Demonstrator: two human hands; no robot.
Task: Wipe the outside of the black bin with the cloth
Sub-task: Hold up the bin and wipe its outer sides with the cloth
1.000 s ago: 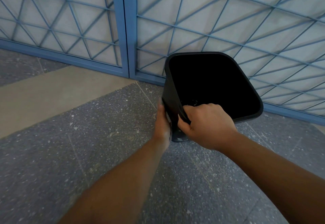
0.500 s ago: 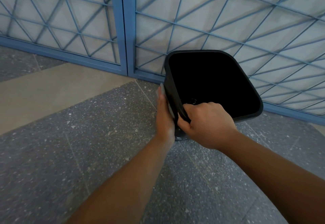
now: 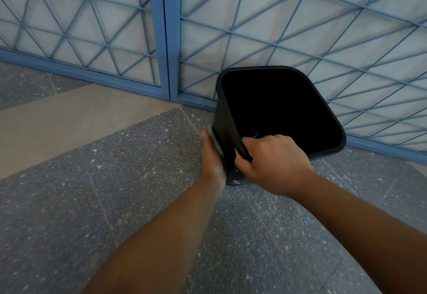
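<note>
Since the left hand (image 3: 212, 155) presses flat against the black bin's (image 3: 225, 132) outer left wall, only a grey sliver of cloth (image 3: 216, 142) peeks out. Right hand (image 3: 275, 162) grips the near rim, bin tilted over speckled floor (image 3: 92, 201) by the blue lattice gate (image 3: 161, 39).

left of bin: open floor (image 3: 92, 178) beside my left hand (image 3: 212, 155)
behind bin: blue grille (image 3: 277, 28) close against the black bin (image 3: 225, 136)
near side: floor open

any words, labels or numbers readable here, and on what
None can be read.
black bin: no label shows on its outer wall or rim; a faint pale mark deep inside is too small to make out.
cloth: plain, no print.
blue grille panels and floor: no signs.
</note>
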